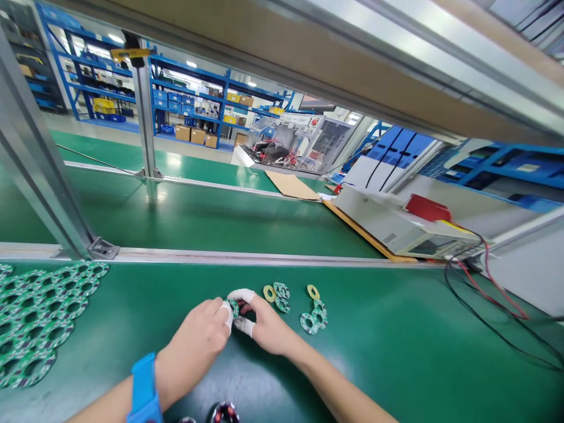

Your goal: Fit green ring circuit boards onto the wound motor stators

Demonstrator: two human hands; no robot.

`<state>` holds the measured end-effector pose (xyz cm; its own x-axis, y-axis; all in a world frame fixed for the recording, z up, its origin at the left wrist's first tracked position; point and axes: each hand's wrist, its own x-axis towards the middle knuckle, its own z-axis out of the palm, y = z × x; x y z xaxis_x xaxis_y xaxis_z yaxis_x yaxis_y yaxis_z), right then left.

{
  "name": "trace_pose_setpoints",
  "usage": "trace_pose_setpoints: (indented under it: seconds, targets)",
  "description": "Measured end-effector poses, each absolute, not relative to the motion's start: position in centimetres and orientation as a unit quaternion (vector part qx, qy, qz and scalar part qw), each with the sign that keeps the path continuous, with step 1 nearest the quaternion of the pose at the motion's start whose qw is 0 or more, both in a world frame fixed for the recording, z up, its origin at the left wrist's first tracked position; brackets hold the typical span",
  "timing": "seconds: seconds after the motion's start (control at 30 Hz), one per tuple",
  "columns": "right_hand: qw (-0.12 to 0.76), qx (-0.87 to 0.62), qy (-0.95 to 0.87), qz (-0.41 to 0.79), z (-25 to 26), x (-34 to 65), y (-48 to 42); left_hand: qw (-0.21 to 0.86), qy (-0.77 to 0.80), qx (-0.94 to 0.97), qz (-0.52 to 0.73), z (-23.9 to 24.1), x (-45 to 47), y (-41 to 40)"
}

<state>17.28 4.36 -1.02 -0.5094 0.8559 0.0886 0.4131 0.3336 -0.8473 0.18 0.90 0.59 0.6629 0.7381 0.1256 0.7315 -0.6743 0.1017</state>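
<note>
Left hand (196, 339) and right hand (269, 329), white-cotted fingertips (241, 294) clamped together on one green ring circuit board (234, 307), mid-table (396, 352); loose rings (315, 317) and yellow washers (269, 293) just beside.

Both hands, left hand (198, 338) and right hand (264, 326), pinch a small green ring board (234, 306) between white-capped fingertips (241, 294), with loose ring boards (314, 316) at two o'clock.

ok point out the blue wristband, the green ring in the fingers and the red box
blue wristband (144, 388), head view, middle of the strap
green ring (234, 306), head view, part showing between the fingers (241, 294)
red box (427, 207), head view, its top face
</note>
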Motion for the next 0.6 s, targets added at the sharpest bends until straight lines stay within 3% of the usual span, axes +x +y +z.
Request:
trace_pose_setpoints:
  seconds: [0.17,0.27,0.33,0.47,0.53,0.6]
  targets:
    - [0.302,-0.448,-0.76,0.361,-1.0,16.8,3.2,-0.068,0.367,0.925,0.074,0.2,0.1,0.8]
    - [0.296,-0.484,-0.759,0.32,0.8,17.7,2.6,-0.014,0.407,0.909,0.083,1.2,-0.2,1.1]
    - [0.232,-0.463,-0.774,0.365,2.2,18.3,2.4,0.053,0.442,0.887,0.124,1.6,-0.1,1.3]
    - [0.056,-0.279,-0.819,0.498,3.5,18.5,1.8,0.17,0.466,0.841,0.215,1.2,-0.1,3.3]
    - [0.037,-0.204,-0.848,0.487,3.3,17.8,1.5,0.187,0.485,0.822,0.235,1.2,-1.4,5.6]
    - [0.039,-0.143,-0.862,0.485,2.9,17.2,1.0,0.136,0.553,0.775,0.272,1.9,-4.2,8.5]
